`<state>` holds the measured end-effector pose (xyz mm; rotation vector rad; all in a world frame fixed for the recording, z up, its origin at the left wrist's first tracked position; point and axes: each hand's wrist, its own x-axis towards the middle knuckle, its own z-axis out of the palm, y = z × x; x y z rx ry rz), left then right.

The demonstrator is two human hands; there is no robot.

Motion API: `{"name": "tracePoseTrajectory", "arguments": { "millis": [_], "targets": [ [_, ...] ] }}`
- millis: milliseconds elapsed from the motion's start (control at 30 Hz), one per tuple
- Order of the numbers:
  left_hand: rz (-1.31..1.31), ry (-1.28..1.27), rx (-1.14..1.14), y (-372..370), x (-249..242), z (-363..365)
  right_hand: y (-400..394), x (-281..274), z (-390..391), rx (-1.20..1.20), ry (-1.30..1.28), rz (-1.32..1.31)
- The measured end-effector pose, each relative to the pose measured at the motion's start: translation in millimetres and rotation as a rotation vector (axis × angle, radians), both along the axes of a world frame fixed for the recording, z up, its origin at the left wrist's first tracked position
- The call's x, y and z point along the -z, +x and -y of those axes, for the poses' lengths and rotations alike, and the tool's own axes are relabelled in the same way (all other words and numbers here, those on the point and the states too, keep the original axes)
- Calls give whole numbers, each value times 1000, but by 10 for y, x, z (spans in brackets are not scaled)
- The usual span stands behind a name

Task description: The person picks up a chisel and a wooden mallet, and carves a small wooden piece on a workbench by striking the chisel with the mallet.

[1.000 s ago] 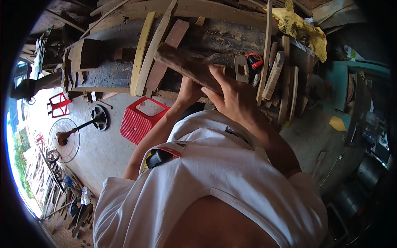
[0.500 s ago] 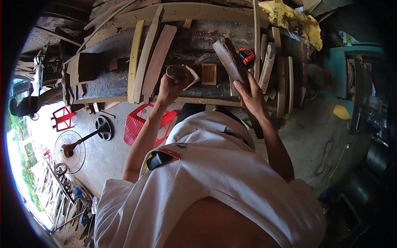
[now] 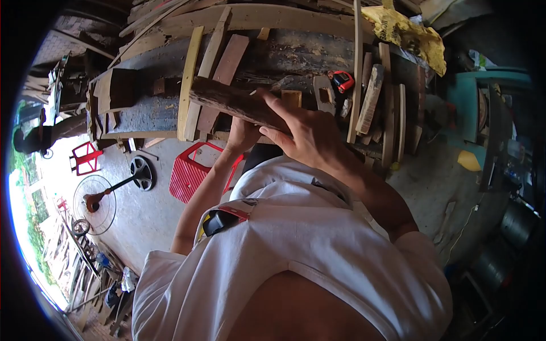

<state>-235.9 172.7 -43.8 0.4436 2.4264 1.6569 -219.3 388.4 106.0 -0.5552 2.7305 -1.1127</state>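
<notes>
My right hand grips a thick, dark piece of wood that slants up to the left across the bench edge. Below that wood is my left hand, its fingers curled and mostly covered. Whatever the left hand holds is hidden behind the dark wood. Just past my right fingers sits a small rectangular wooden block. A grey-brown wood piece with a slot lies to its right, near a red and black tape measure.
Long boards, among them a yellowish strip and a reddish plank, cross the dark bench. A red stool and a fan stand at the left. A yellow sack lies at the back right.
My right hand has swung the dark wood leftward, from upright at the right to slanting over my left hand. The piece seen in my left hand before is now covered; the slotted piece is uncovered.
</notes>
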Motion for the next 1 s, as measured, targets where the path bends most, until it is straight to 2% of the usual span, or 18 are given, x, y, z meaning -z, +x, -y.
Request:
{"name": "tracePoseTrajectory", "arguments": {
  "millis": [67,100,167,200,233,267,300,367,400,433,467,567,733,833,900,933,967,1000],
  "targets": [
    [-9,160,36,67,105,43,69,-86,39,-9,-103,-49],
    [157,356,-23,96,193,-7,93,-119,49,-1,-203,-104],
    [212,334,-85,149,250,-10,52,15,67,-11,-178,-128],
    [18,106,-37,117,78,-50,15,75,54,-19,-93,-92],
    [-63,114,-17,77,-93,-94,-47,126,38,-31,-9,-58],
    [75,133,-6,30,-3,-11,-96,174,28,8,11,73],
    [213,153,5,-48,-57,12,-135,235,-4,56,-111,78],
    [110,174,3,-191,-26,154,-173,461,-91,141,-168,70],
    [208,299,8,-229,-141,192,-182,460,-134,182,-210,81],
    [306,424,13,-282,-259,232,-180,417,-202,220,-166,239],
    [206,206,27,-355,-261,326,-157,487,-246,233,-184,167],
    [286,-3,54,-427,-673,245,-75,621,-355,238,-215,94],
    [246,75,280,-573,-518,202,-15,648,-342,229,-200,81],
    [298,-113,349,-596,-649,147,-39,345,-171,197,-341,44],
    [88,-278,313,-497,-610,116,9,78,-45,170,-385,-52],
    [194,-318,388,-495,-449,148,28,63,9,150,-351,-192],
    [-56,-360,374,-428,-423,121,42,24,41,158,-349,-195],
    [-66,-396,386,-406,-410,134,47,-33,60,101,-127,-21]
  ]
}}
